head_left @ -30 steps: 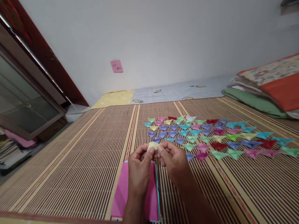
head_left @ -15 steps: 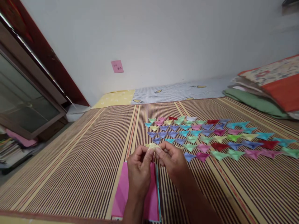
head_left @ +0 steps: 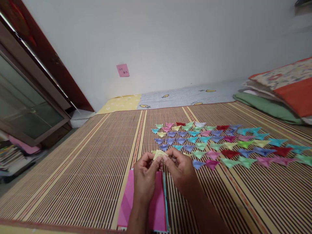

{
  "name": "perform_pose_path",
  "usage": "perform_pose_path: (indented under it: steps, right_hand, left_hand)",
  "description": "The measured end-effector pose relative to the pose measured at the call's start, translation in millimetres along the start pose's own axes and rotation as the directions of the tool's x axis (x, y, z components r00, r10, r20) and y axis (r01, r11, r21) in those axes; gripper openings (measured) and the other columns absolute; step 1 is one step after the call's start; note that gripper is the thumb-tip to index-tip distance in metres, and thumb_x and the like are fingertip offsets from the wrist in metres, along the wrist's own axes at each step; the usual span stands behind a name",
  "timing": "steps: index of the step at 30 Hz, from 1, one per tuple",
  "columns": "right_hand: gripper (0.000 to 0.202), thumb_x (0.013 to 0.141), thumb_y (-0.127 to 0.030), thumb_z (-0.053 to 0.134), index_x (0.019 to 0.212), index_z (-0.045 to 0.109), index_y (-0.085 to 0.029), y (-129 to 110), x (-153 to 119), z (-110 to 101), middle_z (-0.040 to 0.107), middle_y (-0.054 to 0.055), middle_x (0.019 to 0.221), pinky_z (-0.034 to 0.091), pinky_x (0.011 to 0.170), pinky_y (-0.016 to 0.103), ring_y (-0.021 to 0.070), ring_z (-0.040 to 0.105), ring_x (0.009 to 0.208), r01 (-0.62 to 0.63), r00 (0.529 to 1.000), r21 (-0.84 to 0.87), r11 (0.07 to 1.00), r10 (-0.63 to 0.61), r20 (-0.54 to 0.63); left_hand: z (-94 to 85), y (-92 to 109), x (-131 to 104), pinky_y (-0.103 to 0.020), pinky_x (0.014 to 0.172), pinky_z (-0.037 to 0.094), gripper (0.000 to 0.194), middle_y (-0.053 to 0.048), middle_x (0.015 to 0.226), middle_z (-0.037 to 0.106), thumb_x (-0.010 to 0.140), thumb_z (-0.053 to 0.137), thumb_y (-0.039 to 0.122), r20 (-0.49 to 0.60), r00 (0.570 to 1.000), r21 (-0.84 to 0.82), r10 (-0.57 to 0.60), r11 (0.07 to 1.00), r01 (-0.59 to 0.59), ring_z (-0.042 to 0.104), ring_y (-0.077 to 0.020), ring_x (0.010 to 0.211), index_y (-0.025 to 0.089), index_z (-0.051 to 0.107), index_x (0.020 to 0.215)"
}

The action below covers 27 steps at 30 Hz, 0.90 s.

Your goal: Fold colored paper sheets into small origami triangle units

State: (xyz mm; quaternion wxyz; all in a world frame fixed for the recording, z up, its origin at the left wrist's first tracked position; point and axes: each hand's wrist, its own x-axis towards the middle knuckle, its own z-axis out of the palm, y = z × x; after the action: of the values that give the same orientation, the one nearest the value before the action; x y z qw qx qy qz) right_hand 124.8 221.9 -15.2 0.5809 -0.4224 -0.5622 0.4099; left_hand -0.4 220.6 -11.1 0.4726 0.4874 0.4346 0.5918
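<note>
Here, the left hand [head_left: 145, 174] and right hand [head_left: 182, 170] pinch yellow paper [head_left: 160, 154] together.
Both are closed on it above the mat [head_left: 80, 162], in from the near edge, where pink paper [head_left: 158, 201] lies; folded papers [head_left: 212, 164] run in rows toward the right edge.

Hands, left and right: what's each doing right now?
Left hand: closed, pinching the pale yellow paper between thumb and fingers.
Right hand: closed, pinching the same paper from the other side.
</note>
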Motion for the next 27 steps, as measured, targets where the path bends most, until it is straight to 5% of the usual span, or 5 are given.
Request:
perform_pose_path:
  steps: [4, 13, 16, 21, 27]
  right_hand:
    - [0.022, 0.094, -0.033, 0.060, 0.077, 0.060, -0.020, 0.3, 0.7, -4.8, 0.056, -0.003, 0.064, 0.039, 0.055, 0.025, 0.0128, 0.049, 0.057, -0.045, 0.997, 0.088, 0.995, 0.040, 0.063]
    - [0.024, 0.095, -0.036, 0.061, 0.077, 0.060, -0.019, 2.6, 4.7, -5.8, 0.051, -0.005, 0.061, 0.037, 0.056, 0.024, 0.0106, 0.043, 0.055, -0.094, 0.995, 0.281, 0.955, 0.080, 0.061]
    - [0.025, 0.095, -0.035, 0.061, 0.077, 0.060, -0.018, 5.0, 5.3, -15.1, 0.053, -0.004, 0.065, 0.034, 0.055, 0.023, 0.0096, 0.043, 0.056, -0.177, 0.976, 0.334, 0.926, 0.121, 0.180]
    - [0.017, 0.089, -0.034, 0.065, 0.083, 0.065, -0.019, 7.3, -2.3, -9.7, 0.050, -0.005, 0.060, 0.027, 0.049, 0.022, 0.0083, 0.039, 0.049, -0.423, 0.892, 0.558, 0.714, 0.220, 0.395]
    - [0.027, 0.075, -0.041, 0.074, 0.071, 0.057, -0.021, 11.3, -4.8, 7.2, 0.039, -0.009, 0.049, 0.019, 0.040, 0.022, 0.0054, 0.026, 0.037, -0.563, 0.811, 0.632, 0.532, 0.210, 0.545]
  left_hand:
    - [-4.4, 1.3, 1.4, -0.025, 0.067, 0.050, 0.024, -0.001, 0.069, 0.068, 0.089, 0.072, 0.035, 0.088, 0.996, -0.033, -0.003, 0.999, 0.006, 0.061, -0.0141, 0.065, 0.015, 0.069, 0.077]
    - [1.2, -6.1, 0.4, -0.026, 0.068, 0.049, 0.024, -0.002, 0.074, 0.069, 0.094, 0.067, 0.036, 0.069, 0.997, -0.103, 0.026, 0.994, -0.019, 0.061, -0.0148, 0.069, 0.016, 0.068, 0.080]
    - [-2.0, -2.4, -0.3, -0.028, 0.074, 0.050, 0.027, -0.006, 0.090, 0.073, 0.099, 0.060, 0.040, 0.105, 0.994, -0.109, 0.016, 0.994, -0.005, 0.066, -0.0183, 0.081, 0.018, 0.074, 0.098]
    - [-9.9, 7.9, -3.6, -0.037, 0.108, 0.043, 0.023, -0.009, 0.131, 0.065, 0.096, 0.064, 0.038, 0.272, 0.957, -0.048, 0.105, 0.994, -0.095, 0.056, -0.0271, 0.129, 0.027, 0.078, 0.110]
    - [-12.7, 12.3, -4.7, -0.045, 0.112, 0.039, 0.034, -0.013, 0.134, 0.064, 0.094, 0.061, 0.052, 0.444, 0.894, -0.055, 0.061, 0.998, -0.041, 0.055, -0.0320, 0.130, 0.027, 0.081, 0.107]
